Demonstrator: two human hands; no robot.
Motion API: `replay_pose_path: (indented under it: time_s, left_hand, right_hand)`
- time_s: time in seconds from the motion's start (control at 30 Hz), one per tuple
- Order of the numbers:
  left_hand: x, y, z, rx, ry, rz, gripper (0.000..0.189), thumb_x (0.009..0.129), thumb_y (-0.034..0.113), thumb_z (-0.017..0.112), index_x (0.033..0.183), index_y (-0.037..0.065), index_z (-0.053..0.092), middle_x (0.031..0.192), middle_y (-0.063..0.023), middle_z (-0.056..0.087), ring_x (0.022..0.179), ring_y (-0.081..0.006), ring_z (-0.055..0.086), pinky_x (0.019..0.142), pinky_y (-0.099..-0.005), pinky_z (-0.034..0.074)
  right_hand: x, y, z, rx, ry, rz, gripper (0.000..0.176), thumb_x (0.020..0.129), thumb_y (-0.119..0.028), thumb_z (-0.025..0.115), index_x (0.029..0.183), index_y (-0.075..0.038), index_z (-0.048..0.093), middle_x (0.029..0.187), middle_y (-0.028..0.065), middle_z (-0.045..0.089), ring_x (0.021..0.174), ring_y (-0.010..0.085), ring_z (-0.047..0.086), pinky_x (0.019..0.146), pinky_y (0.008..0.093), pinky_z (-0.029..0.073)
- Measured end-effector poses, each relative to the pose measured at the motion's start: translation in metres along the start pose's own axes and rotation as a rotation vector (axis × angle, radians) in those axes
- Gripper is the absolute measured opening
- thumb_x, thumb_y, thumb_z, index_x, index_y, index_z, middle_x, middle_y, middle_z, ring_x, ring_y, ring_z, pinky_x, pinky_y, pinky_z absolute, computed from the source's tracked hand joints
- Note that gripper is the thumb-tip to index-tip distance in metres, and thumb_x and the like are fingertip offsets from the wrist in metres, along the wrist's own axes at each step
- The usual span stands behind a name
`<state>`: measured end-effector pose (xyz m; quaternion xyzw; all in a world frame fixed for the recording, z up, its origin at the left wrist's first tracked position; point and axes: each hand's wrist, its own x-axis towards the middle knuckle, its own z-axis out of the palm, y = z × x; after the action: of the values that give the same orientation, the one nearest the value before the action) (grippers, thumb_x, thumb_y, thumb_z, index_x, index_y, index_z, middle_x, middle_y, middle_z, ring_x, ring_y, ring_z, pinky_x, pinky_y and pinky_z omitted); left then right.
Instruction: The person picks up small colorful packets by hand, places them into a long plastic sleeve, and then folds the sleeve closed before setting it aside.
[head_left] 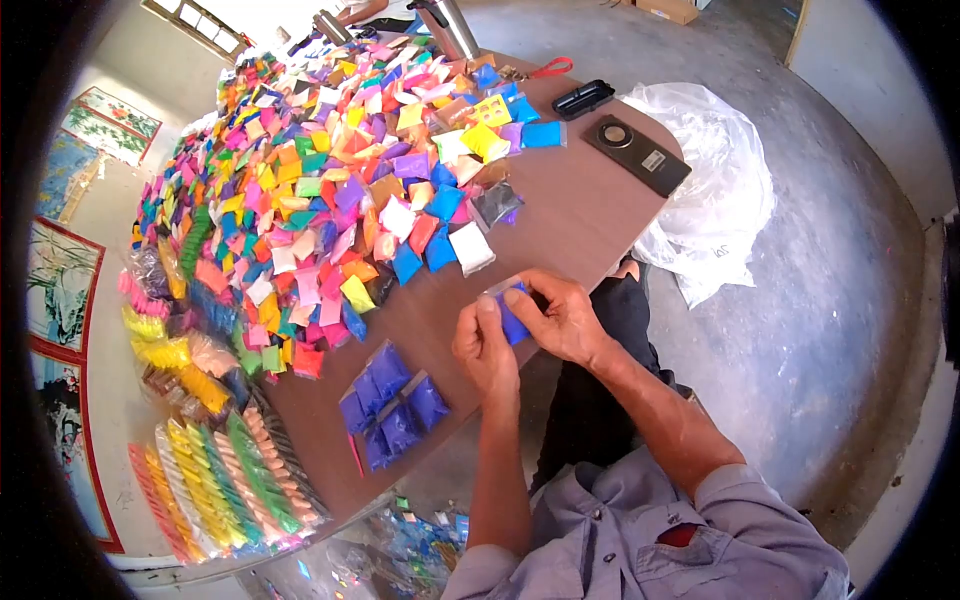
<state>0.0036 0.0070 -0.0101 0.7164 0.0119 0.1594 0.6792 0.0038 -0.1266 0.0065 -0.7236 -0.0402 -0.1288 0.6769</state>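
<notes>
Between my two hands, over the table's near edge, is a small blue-purple packet [513, 318]. My left hand [485, 345] pinches its left side, with the thumb up along it. On its right side the thumb and fingers of my right hand [560, 312] are closed on it. Several blue-purple packets [392, 408] lie together on the brown table [425, 325], left of my hands, with a dark strip across them. A thin pink stick [356, 455] is beside them. Just beyond my hands lies a white packet [471, 247] at the edge of a heap.
A big heap of coloured packets [300, 200] covers the far side. Rows of bagged packets [215, 480] lie at the left. A dark scale [637, 155], a black case [583, 98] and a metal flask [450, 30] stand beyond. A clear plastic bag [710, 180] hangs right.
</notes>
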Motion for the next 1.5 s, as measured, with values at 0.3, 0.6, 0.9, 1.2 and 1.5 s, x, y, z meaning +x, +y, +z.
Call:
replay_pose_path:
  time_s: [0.3, 0.6, 0.9, 1.2, 1.5]
  left_hand:
    - [0.0, 0.022, 0.005, 0.084, -0.09, -0.16, 0.03, 0.112, 0.029, 0.066, 0.106, 0.0, 0.074, 0.083, 0.0036, 0.062, 0.073, -0.0048, 0.053, 0.064, -0.0254, 0.045]
    - [-0.001, 0.01, -0.001, 0.067, -0.092, -0.097, 0.029, 0.111, 0.028, 0.068, 0.098, 0.003, 0.073, 0.081, 0.0011, 0.066, 0.066, -0.0051, 0.056, 0.056, -0.0231, 0.044]
    - [-0.002, 0.012, 0.0, 0.093, -0.199, -0.108, 0.025, 0.109, 0.025, 0.07, 0.111, 0.0, 0.075, 0.08, -0.0005, 0.068, 0.064, -0.0067, 0.058, 0.058, -0.0242, 0.047]
    - [0.0, 0.004, -0.008, -0.031, -0.175, -0.153, 0.026, 0.108, 0.024, 0.072, 0.114, -0.001, 0.074, 0.08, -0.0007, 0.069, 0.065, -0.0061, 0.059, 0.058, -0.0245, 0.048]
    - [0.0, 0.003, -0.009, -0.012, -0.198, -0.119, 0.025, 0.108, 0.025, 0.072, 0.113, 0.0, 0.074, 0.089, -0.0022, 0.071, 0.07, -0.0073, 0.061, 0.061, -0.0251, 0.05]
  right_hand:
    - [0.0, 0.019, 0.009, 0.215, 0.12, 0.042, 0.018, 0.105, -0.016, 0.071, 0.113, 0.001, 0.075, 0.092, 0.0082, 0.073, 0.083, 0.0107, 0.068, 0.07, 0.0324, 0.056]
    - [0.002, 0.002, 0.0, -0.052, 0.025, 0.003, 0.022, 0.106, -0.016, 0.07, 0.117, 0.003, 0.073, 0.093, 0.0056, 0.072, 0.085, 0.0082, 0.064, 0.068, 0.0282, 0.054]
    - [0.001, 0.015, 0.008, 0.249, 0.174, 0.04, 0.023, 0.105, -0.018, 0.071, 0.117, 0.0, 0.074, 0.089, 0.0084, 0.074, 0.077, 0.0118, 0.068, 0.068, 0.0306, 0.056]
    - [0.002, 0.014, 0.003, 0.022, 0.078, -0.035, 0.023, 0.106, -0.016, 0.069, 0.121, 0.001, 0.072, 0.094, 0.0098, 0.074, 0.08, 0.0116, 0.07, 0.069, 0.0327, 0.058]
    - [-0.005, 0.005, -0.003, 0.292, 0.034, 0.059, 0.022, 0.106, -0.012, 0.068, 0.123, 0.002, 0.07, 0.096, 0.0079, 0.072, 0.081, 0.0105, 0.068, 0.068, 0.0321, 0.058]
